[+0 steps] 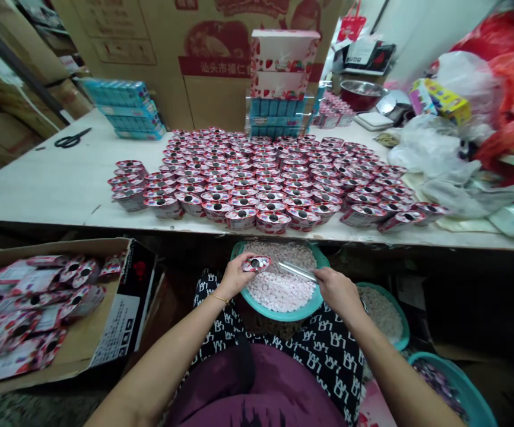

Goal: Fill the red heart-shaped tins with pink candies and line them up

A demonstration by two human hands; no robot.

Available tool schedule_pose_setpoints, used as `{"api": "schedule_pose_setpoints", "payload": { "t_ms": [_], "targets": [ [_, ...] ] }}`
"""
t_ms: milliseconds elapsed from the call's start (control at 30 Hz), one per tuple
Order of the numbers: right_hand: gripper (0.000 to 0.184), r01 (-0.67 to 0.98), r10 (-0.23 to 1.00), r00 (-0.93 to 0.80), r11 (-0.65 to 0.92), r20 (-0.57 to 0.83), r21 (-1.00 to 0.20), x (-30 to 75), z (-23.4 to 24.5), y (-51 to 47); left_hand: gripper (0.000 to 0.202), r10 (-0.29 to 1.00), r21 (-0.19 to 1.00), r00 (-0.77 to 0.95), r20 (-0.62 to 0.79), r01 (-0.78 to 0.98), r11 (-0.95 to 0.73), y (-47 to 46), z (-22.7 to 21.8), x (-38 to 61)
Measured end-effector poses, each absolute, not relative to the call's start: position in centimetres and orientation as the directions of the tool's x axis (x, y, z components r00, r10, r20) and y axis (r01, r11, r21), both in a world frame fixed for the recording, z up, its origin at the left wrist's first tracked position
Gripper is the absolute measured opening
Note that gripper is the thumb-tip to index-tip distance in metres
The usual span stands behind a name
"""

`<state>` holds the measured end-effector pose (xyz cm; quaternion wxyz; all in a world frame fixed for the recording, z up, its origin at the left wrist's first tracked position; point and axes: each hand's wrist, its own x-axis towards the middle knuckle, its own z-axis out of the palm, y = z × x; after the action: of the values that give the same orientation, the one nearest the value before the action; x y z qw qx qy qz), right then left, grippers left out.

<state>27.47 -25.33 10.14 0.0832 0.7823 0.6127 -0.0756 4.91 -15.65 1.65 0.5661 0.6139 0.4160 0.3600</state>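
My left hand (234, 274) is closed round a small red-and-white pouch (257, 264) with a dark round opening facing up. A shiny metal scoop (297, 271), long and narrow, is gripped in my right hand (338, 290), its tip pointing left toward the pouch. Both hands are over a teal basin (284, 316) full of small white and pinkish tablets (279, 290), held between my knees. On the table in front of me, many pouches of the same kind (243, 196) stand upright in tight rows.
At left a cardboard box (114, 284) contains flattened pouches (29, 296). Two more teal basins (399, 341) stand low at right. Scissors (72, 139), blue packs (126, 110) and a strawberry-print box (284, 65) sit on the table (52, 184). Plastic bags (444, 154) crowd its right end.
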Motion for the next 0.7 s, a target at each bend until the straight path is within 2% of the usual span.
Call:
{"api": "schedule_pose_setpoints", "payload": {
  "t_ms": [100, 167, 367, 533, 700],
  "targets": [
    [0.033, 0.975, 0.974, 0.214, -0.217, -0.078, -0.038, 26.5, 10.1, -25.2, 0.037, 0.935, 0.993, 0.343, -0.092, 0.097, 0.062, -15.7, 1.0, 4.6],
    [0.033, 0.983, 0.983, 0.178, -0.179, -0.038, -0.029, 25.9, 10.4, -25.2, 0.039, 0.932, 0.992, 0.339, -0.127, 0.064, 0.112, -15.9, 0.5, 5.1],
    [0.036, 0.992, 0.990, 0.096, -0.087, -0.103, 0.086, 24.5, 11.3, -25.0, 0.036, 0.919, 0.995, 0.383, -0.098, 0.054, 0.084, -16.5, 0.7, 6.5],
    [0.036, 0.995, 0.994, 0.077, -0.071, -0.076, 0.071, 23.7, 11.4, -24.4, 0.035, 0.934, 0.994, 0.357, -0.030, 0.107, -0.009, -15.9, 1.2, 4.5],
    [0.038, 0.997, 0.993, -0.080, 0.080, -0.083, 0.000, 21.7, 10.8, -23.1, 0.037, 0.937, 0.989, 0.348, 0.015, 0.132, -0.065, -16.1, 1.6, 1.9]
  ]
}}
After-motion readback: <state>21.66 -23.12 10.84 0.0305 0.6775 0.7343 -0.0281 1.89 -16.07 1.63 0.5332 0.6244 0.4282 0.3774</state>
